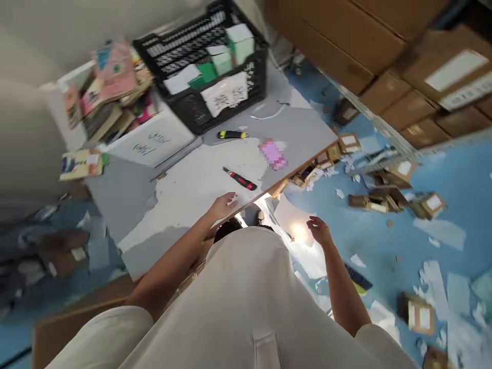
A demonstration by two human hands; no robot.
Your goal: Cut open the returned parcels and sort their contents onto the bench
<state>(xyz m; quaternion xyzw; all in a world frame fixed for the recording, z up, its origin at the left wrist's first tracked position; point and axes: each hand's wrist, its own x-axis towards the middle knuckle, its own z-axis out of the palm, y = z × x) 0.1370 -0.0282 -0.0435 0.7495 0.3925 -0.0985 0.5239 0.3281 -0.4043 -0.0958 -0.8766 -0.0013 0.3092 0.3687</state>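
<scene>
My left hand (224, 206) is at the near edge of the table, fingers loosely apart and nothing in them. Just beyond it lies a red and black utility knife (242, 180), its tip pointing away to the left. A yellow and black utility knife (232, 135) rests farther back. Right of the knives is a pink item (273, 154), blurred into blocks, so its kind cannot be told. Away from the table, my right hand (320, 230) hangs over the floor at my side. Its fingers are slightly bent and hold nothing.
At the table's back stand a black crate (200, 110) with white and green boxes and a white box (154, 139) of colourful packets. Brown cartons (369, 46) are stacked on a rack at right. Paper scraps and small cartons (421, 313) litter the blue floor.
</scene>
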